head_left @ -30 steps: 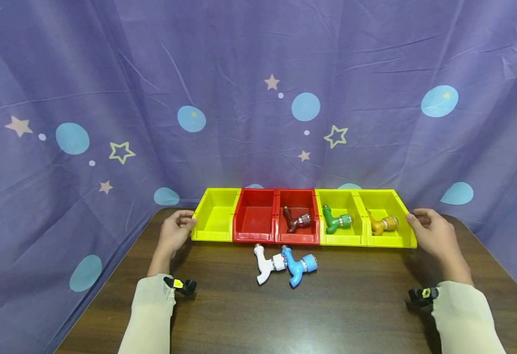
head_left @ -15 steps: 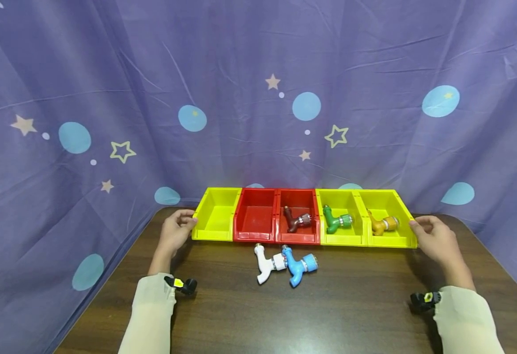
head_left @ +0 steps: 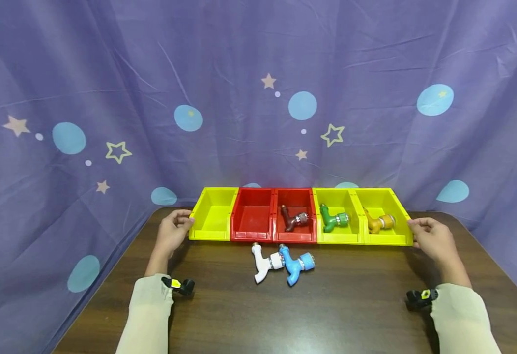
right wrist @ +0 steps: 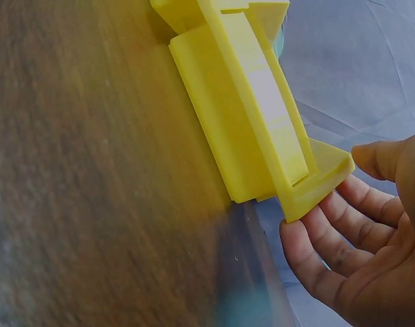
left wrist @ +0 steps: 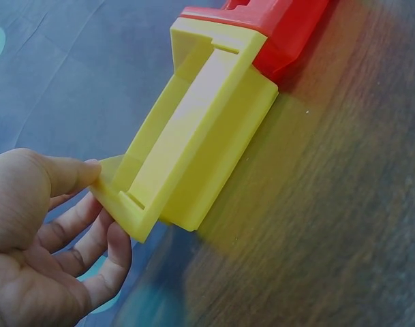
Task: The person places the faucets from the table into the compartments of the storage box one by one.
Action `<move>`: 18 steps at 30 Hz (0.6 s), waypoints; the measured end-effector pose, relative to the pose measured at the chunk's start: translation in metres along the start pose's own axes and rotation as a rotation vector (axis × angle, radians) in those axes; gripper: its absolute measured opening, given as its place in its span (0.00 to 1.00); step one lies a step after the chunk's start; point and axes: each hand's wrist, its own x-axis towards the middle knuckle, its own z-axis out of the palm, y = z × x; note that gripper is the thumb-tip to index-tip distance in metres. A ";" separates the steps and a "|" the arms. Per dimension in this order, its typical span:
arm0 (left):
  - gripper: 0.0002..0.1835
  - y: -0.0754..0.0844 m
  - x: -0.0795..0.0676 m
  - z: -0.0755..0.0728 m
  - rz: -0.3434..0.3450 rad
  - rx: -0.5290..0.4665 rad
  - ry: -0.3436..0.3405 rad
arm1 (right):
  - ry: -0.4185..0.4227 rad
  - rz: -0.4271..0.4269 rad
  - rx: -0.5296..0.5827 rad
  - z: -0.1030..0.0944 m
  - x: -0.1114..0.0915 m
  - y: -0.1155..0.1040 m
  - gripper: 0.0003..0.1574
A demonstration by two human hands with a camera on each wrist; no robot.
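Note:
Five-part wording aside, a row of joined plastic bins spans the back of the table. My left hand (head_left: 172, 232) pinches the outer wall of the yellow bin (left wrist: 183, 136) at the left end, thumb on its rim and fingers against its side. At the other end, my right hand (head_left: 435, 240) holds the outer wall of the right-end yellow bin (right wrist: 248, 122) likewise. That bin contains an orange-yellow tap (head_left: 380, 222). A green tap (head_left: 332, 219) lies in the neighbouring yellow bin (head_left: 338, 239), and a dark brown tap (head_left: 293, 219) in the right red bin (head_left: 295, 237).
Before the row, a white tap (head_left: 264, 263) and a blue tap (head_left: 296, 264) lie side by side on the brown wooden table (head_left: 302, 314). The left red bin (head_left: 253, 221) stands beside the left-end yellow one. A purple curtain (head_left: 223, 64) hangs close behind.
My right hand has shifted slightly toward the front along the bin's outer wall. The left hand keeps its hold, and the bins and taps stay in place as the head view shifts slightly.

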 end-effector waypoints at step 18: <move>0.17 0.000 -0.001 0.002 0.001 0.106 0.033 | 0.026 0.001 0.026 0.003 0.002 0.005 0.33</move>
